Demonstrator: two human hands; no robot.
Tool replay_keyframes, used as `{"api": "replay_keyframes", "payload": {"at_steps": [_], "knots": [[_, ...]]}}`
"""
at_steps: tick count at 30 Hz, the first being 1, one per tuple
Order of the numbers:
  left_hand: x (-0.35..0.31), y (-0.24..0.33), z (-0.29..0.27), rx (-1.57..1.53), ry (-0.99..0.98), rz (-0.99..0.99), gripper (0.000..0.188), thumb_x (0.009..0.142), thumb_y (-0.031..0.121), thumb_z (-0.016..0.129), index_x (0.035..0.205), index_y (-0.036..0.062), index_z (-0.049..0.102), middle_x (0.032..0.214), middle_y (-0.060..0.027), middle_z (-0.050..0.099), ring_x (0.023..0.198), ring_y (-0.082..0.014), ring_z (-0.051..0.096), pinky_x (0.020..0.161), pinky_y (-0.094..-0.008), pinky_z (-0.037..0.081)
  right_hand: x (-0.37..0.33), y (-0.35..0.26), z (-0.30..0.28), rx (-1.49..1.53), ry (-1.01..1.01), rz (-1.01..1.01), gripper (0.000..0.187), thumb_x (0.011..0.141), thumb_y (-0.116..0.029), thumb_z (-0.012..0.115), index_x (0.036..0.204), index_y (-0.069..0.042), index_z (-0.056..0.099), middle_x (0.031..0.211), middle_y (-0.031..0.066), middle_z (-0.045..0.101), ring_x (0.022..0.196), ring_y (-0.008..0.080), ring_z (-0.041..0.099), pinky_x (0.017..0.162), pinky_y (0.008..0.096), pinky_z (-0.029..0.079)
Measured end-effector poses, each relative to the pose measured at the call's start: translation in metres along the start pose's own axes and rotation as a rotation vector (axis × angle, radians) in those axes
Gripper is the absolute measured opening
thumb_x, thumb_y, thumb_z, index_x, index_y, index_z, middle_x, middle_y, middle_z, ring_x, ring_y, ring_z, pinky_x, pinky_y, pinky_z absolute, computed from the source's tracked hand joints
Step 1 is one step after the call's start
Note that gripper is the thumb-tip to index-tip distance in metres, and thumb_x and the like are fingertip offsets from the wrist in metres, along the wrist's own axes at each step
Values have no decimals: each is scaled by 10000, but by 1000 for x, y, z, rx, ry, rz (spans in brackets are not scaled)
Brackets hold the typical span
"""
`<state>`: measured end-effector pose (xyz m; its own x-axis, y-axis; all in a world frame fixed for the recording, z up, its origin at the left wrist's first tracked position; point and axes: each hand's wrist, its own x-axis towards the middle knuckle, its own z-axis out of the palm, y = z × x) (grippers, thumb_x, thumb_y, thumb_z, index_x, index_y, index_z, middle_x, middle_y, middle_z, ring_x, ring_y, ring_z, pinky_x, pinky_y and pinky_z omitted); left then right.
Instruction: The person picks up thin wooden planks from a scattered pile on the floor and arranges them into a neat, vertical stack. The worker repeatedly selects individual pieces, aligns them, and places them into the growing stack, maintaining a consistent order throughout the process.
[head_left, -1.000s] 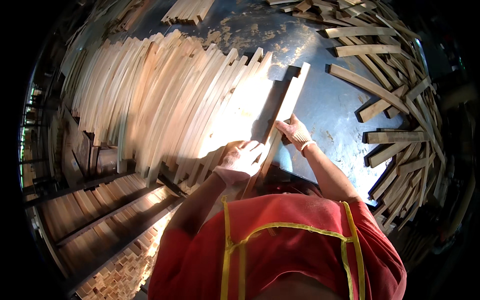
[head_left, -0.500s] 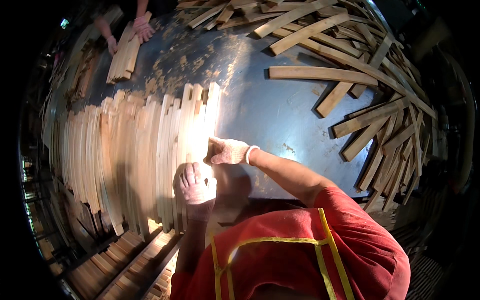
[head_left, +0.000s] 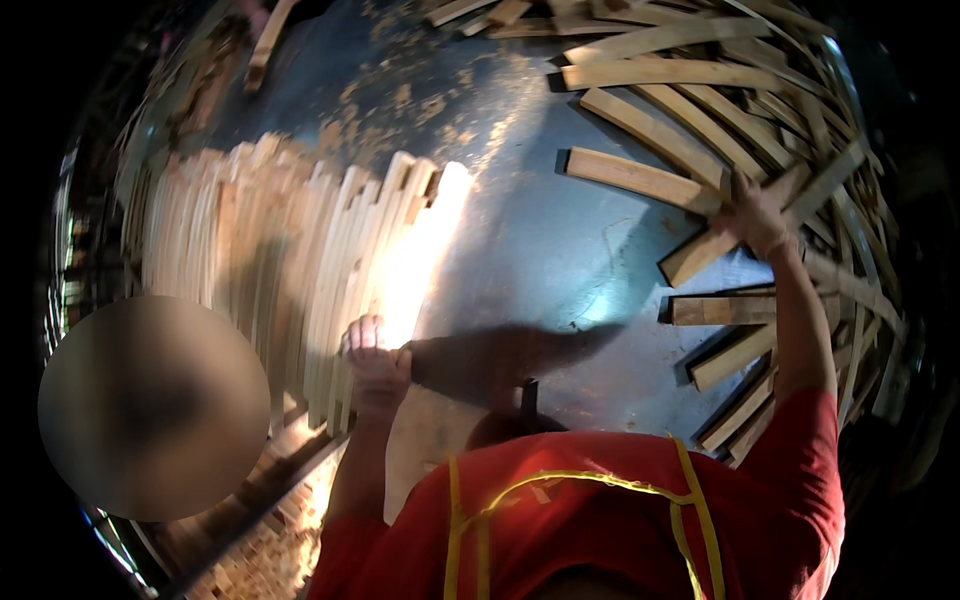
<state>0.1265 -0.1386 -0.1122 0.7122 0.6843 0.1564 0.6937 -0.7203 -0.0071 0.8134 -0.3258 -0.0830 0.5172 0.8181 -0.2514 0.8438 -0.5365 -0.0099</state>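
Note:
My left hand [head_left: 376, 368], in a pale glove, lies on the near part of a row of upright-lying wooden strips [head_left: 335, 270], fingers stretched along the wood and thumb apart. A brightly lit strip [head_left: 425, 255] forms the right edge of that row. Far to the right, my right hand [head_left: 757, 218] reaches over a loose heap of wooden strips [head_left: 700, 75]. It is at the right end of one strip [head_left: 635, 178] and over another [head_left: 695, 260] that slants beneath it. Motion smears its fingers, so any grip is unclear.
A dark metal table [head_left: 520, 230] with worn patches lies between row and heap. At the far left is another strip [head_left: 268, 45], beside a person's partly visible hand. More wood [head_left: 255, 560] sits below the table's near left. A round blurred patch [head_left: 155, 410] hides the left side.
My right hand has left the right edge of the row and swung right to the heap. My left hand stays by the row, slightly shifted. The view has turned a little.

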Motion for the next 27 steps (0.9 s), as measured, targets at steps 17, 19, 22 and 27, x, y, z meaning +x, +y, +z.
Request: {"api": "replay_keyframes", "payload": {"at_steps": [17,19,22,27], "knots": [[-45,70,-41,-445,-21,-7,657,955,382,680,1506,57,530,1375,-214,583,1241,-414,572,1083,-538,455,-216,-419,105,1541,-292,-50,799,985,-295,718,1605,-25,293,1243,209,670,1122,265,657,998,387,548],[-55,56,-36,-395,96,-29,571,973,319,644,1473,55,557,1380,-209,586,1282,-410,555,1103,-530,443,-228,-471,82,1348,-321,-240,728,992,-339,689,1563,-42,348,1189,237,704,1108,336,691,986,414,540],[-47,39,-32,-341,-47,-64,577,976,335,627,1476,57,548,1465,-167,565,1393,-382,492,1200,-528,336,-196,-501,102,864,-344,-498,638,962,-381,683,1463,-45,474,1119,256,731,1130,404,697,968,443,531],[-36,26,-38,7,-149,82,676,854,359,759,1439,70,585,1438,-146,577,1376,-365,488,1172,-524,367,-177,-393,73,1155,-334,-326,821,878,-385,805,1547,-40,474,1388,219,667,1296,339,640,1077,382,507]]}}
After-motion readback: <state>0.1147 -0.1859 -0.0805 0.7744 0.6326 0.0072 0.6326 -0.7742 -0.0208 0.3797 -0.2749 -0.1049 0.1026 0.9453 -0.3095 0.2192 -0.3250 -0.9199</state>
